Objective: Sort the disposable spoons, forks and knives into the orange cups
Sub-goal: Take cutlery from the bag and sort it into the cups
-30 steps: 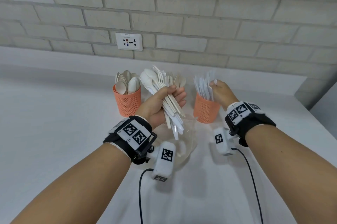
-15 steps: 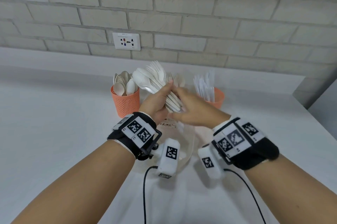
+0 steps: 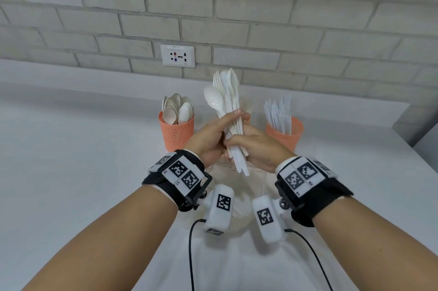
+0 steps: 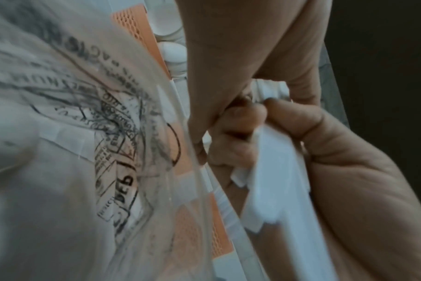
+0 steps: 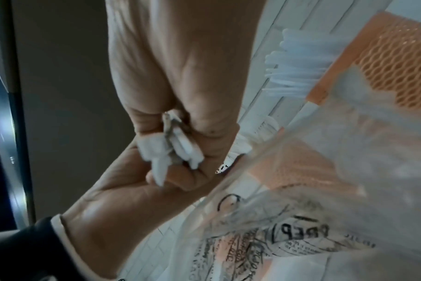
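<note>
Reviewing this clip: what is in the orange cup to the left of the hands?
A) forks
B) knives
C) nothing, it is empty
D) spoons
D: rounded spoon bowls stick up out of the left orange cup, while the flat, narrow pieces stand in the right orange cup.

White brick wall (image 3: 237, 6), socket (image 3: 177, 55), white counter (image 3: 71, 148)
</note>
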